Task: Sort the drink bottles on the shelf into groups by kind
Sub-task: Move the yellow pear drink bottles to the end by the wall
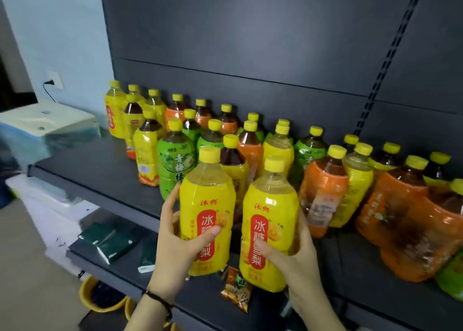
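Note:
I hold two yellow-labelled bottles with pale drink and yellow caps in front of the dark shelf [100, 178]. My left hand [180, 240] grips the left yellow bottle [208, 205], thumb across its red label. My right hand [293, 253] grips the right yellow bottle [270, 220] the same way. Behind them stand several mixed bottles: a green-labelled one [172, 165], orange-labelled ones [323, 193] and more yellow-labelled ones [145, 155], all with yellow caps.
A lower shelf [105, 268] holds dark green packets [110, 240] and an orange snack packet [236, 290]. White boxes [45, 120] sit at the left by the wall. A yellow basket [100, 303] stands on the floor below.

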`<state>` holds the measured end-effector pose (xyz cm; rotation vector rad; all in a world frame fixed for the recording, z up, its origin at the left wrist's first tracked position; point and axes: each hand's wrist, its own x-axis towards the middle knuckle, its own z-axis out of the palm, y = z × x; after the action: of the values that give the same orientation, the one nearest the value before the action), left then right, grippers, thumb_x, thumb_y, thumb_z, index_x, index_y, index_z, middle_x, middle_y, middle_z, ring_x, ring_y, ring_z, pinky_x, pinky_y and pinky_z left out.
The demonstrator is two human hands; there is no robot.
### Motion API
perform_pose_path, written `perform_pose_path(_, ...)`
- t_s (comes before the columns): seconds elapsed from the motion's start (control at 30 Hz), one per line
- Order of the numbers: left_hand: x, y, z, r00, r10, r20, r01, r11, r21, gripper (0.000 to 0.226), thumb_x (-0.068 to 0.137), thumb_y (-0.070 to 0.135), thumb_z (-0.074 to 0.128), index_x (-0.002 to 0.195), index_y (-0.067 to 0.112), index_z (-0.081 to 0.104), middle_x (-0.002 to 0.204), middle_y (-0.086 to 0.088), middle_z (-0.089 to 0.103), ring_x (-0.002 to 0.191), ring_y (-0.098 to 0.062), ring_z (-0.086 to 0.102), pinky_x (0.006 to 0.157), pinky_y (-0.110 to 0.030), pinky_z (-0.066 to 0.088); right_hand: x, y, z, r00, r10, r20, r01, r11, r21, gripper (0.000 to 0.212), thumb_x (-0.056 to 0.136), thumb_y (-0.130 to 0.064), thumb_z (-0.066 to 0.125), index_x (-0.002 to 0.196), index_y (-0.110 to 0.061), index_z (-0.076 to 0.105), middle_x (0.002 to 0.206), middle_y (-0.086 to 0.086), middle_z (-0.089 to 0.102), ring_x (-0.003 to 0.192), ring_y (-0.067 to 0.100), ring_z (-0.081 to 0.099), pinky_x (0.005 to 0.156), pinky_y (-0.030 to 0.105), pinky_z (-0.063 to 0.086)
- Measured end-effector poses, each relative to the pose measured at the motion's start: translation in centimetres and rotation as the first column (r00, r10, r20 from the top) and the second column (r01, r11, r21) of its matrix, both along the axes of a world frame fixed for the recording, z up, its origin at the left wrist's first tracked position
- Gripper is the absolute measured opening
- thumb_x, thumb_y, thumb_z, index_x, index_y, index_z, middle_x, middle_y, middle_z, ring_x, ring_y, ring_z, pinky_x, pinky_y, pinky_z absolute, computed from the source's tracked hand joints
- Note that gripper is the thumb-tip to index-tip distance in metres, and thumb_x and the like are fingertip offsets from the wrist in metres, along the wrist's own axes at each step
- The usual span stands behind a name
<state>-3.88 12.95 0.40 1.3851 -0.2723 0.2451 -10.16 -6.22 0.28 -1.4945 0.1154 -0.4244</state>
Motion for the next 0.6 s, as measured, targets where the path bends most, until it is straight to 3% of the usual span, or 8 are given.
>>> perform_pose_path(0.13, 3.2, 7.9, 0.1, 0.997, 0.081, -0.017, -0.081, 0.997, 0.0, 0.098, 0.051, 0.027, 0.094, 0.127, 0.058, 0.04, 0.111, 0.004, 0.064, 0.089, -0.006, 0.069, 0.063, -0.028, 0.058, 3.6, 6.1, 0.0, 0.998, 0.065, 0.006, -0.065, 0.998, -0.004, 0.102, 0.036, -0.04, 0.094, 0.122, -0.063, 0.044, 0.119, -0.013, 0.066, 0.103, 0.013, 0.067, 0.084, 0.044, 0.057)
perform_pose_path(0.37, 10.8, 21.9, 0.7, 0.99, 0.135, -0.042, -0.137, 0.989, -0.047, 0.09, 0.065, 0.014, 0.08, 0.136, 0.046, 0.035, 0.108, 0.006, 0.065, 0.084, -0.006, 0.07, 0.061, -0.029, 0.058, 10.7, 19.1, -0.3, 0.998, 0.07, 0.003, -0.07, 0.997, 0.035, 0.099, 0.028, -0.047, 0.095, 0.11, -0.071, 0.044, 0.121, -0.011, 0.062, 0.106, 0.016, 0.064, 0.085, 0.049, 0.056)
perform_pose_path(0.47, 14.5, 26.5, 2.0, 0.991, 0.136, -0.019, -0.136, 0.989, -0.051, 0.103, 0.055, 0.033, 0.091, 0.138, 0.045, 0.032, 0.11, 0.01, 0.062, 0.09, -0.006, 0.069, 0.066, -0.033, 0.057, 14.0, 23.9, 0.1, 0.998, 0.045, 0.034, -0.047, 0.997, 0.062, 0.094, 0.035, -0.039, 0.094, 0.111, -0.069, 0.047, 0.121, -0.011, 0.063, 0.104, 0.014, 0.066, 0.083, 0.046, 0.058)
perform_pose_path(0.6, 19.2, 30.7, 2.6, 0.991, 0.13, -0.018, -0.131, 0.991, -0.023, 0.103, 0.043, 0.046, 0.083, 0.131, 0.057, 0.031, 0.117, 0.006, 0.06, 0.096, -0.01, 0.067, 0.074, -0.039, 0.055, 18.1, 28.6, 0.7, 0.997, 0.012, 0.081, -0.017, 0.998, 0.061, 0.094, 0.04, -0.037, 0.092, 0.116, -0.067, 0.046, 0.124, -0.012, 0.062, 0.109, 0.014, 0.064, 0.085, 0.045, 0.057)
